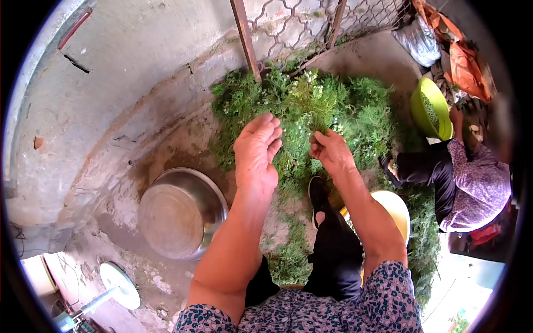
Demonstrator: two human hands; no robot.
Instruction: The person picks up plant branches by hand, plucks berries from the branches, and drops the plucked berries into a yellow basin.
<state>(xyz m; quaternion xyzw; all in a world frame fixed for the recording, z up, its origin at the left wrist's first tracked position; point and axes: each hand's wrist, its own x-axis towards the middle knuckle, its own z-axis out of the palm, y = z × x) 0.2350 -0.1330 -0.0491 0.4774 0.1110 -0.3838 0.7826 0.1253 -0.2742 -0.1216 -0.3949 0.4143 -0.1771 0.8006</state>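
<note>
My right hand (332,150) pinches the stem end of a feathery green sprig (315,102), whose leaves point away from me. To its left, my left hand (258,147) is raised with its fingers stretched out and nothing in it. Beneath and beyond both hands lies a wide heap of green cuttings (366,105) with small pale berries among them. Partly hidden by my right forearm, a pale yellow basin (395,208) stands beside my leg.
A metal basin (172,213) rests at the left by the concrete wall. At the right a co-worker (477,183) sits near a lime-green basin (430,108) holding small green pieces. A metal lattice (288,28) stands behind the heap, and a white round stand (119,286) is lower left.
</note>
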